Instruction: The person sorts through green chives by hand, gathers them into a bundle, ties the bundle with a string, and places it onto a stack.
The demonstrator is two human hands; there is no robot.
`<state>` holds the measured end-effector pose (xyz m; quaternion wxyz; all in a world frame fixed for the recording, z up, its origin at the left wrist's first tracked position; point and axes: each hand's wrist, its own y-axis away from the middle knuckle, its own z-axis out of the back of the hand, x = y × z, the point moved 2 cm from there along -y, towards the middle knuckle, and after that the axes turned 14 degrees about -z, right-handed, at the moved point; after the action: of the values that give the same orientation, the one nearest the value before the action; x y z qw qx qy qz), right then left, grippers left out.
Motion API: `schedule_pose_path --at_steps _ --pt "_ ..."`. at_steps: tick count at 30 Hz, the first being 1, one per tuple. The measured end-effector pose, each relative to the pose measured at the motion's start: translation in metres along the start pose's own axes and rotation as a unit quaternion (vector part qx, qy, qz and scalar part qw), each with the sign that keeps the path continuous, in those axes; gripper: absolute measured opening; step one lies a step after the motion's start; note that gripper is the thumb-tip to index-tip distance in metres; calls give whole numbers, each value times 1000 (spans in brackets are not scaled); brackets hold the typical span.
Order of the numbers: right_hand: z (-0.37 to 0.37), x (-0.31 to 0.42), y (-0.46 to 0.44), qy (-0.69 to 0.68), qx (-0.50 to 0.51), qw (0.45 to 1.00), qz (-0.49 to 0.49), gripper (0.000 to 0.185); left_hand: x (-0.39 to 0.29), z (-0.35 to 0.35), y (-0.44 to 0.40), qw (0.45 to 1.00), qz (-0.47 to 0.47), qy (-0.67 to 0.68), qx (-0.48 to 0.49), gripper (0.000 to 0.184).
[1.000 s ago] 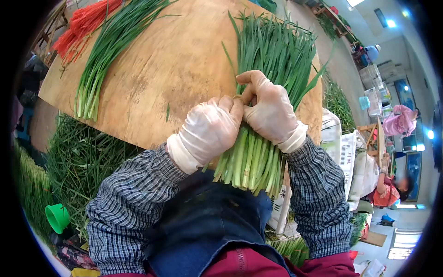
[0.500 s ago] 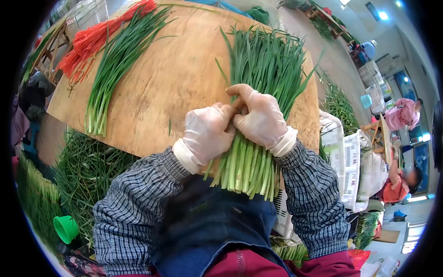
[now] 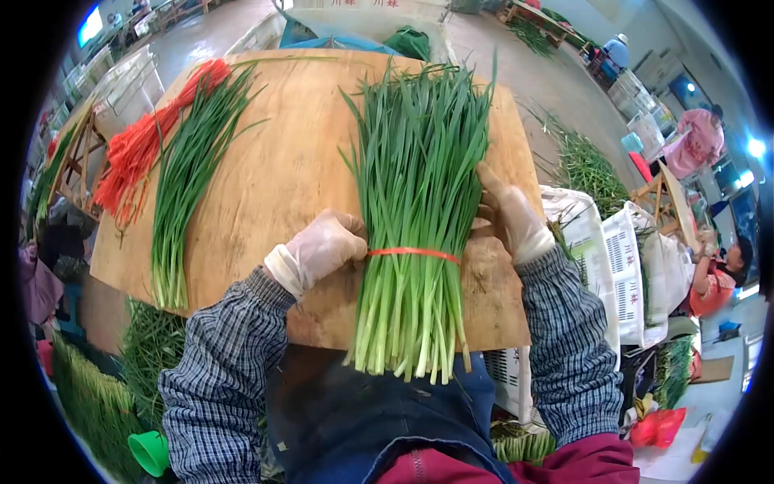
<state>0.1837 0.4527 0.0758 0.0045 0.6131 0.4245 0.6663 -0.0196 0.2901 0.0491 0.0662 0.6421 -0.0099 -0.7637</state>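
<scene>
A thick bundle of garlic chives (image 3: 419, 169) lies on the wooden board, green leaves pointing away from me and pale stalk ends over the near edge. An orange-red tie (image 3: 415, 253) runs across its stalks. My left hand (image 3: 322, 248), in a whitish thin glove, is closed against the bundle's left side by the tie; anything between its fingertips is hidden. At the right side, my gloved right hand (image 3: 513, 214) has its fingers apart beside the leaves, some fingertips partly hidden by the bundle.
On the board (image 3: 298, 161), a smaller bunch of chives (image 3: 189, 177) lies at the left beside a heap of orange-red ties (image 3: 157, 141). White crates (image 3: 621, 258) stand to the right. A green bucket (image 3: 149, 452) is at lower left. Other people (image 3: 701, 141) work at the far right.
My hands have parted from over the stalks to either side of the bundle. The tie, covered by my hands before, now shows across it. The right hand has opened.
</scene>
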Motion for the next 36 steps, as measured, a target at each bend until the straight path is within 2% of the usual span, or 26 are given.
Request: schedule_pose_path --at_steps 3,6,7,9,10,13,16,17,18,19,20,22,25,28,30,31,33,36 --pt "-31 21 -27 -71 61 996 17 48 -15 3 -8 998 3 -8 56 11" --pt "-48 21 -51 -100 39 994 -15 28 -22 4 -19 992 -51 -67 95 12" --pt "-52 21 -53 -139 16 990 -13 22 -25 3 -19 992 -48 -74 93 12" --pt "-50 26 -49 -139 32 990 3 20 -34 -2 -14 992 -40 -88 84 13" --pt "-50 27 -43 -139 41 989 6 19 -39 -2 -10 985 -80 -134 69 13" --pt "-54 60 3 -86 47 982 164 22 -68 -5 5 950 -178 -256 25 10" --pt "-59 92 59 -159 78 946 271 21 -116 -8 17 808 -368 -460 -24 10" --pt "-53 103 65 -24 28 912 409 22 -130 -9 18 765 -402 -501 -38 10" --pt "-43 117 72 87 5 859 505 24 -144 -10 19 719 -434 -540 -53 10" --pt "-34 130 79 173 -26 782 598 26 -157 -12 21 670 -464 -576 -68 10" --pt "-25 140 83 204 -54 753 624 26 -168 -14 22 646 -438 -623 -52 13" --pt "-14 153 84 208 -97 763 605 26 -185 -18 26 610 -423 -666 -74 13" --pt "-12 151 70 151 -125 833 517 27 -187 -15 18 541 -476 -683 -118 11" --pt "-15 113 15 196 -140 899 366 28 -147 -21 0 554 -372 -744 -35 15" --pt "-22 89 -12 215 -134 919 302 28 -87 -13 -24 652 -408 -637 -47 15" --pt "-28 90 -12 211 -129 922 298 28 -93 -9 -23 665 -414 -617 -72 13" --pt "-29 103 -15 189 -131 920 317 29 -103 -8 -22 634 -432 -639 -59 12" --pt "-25 138 13 120 -133 895 408 29 -126 -6 -22 605 -447 -652 -92 12"
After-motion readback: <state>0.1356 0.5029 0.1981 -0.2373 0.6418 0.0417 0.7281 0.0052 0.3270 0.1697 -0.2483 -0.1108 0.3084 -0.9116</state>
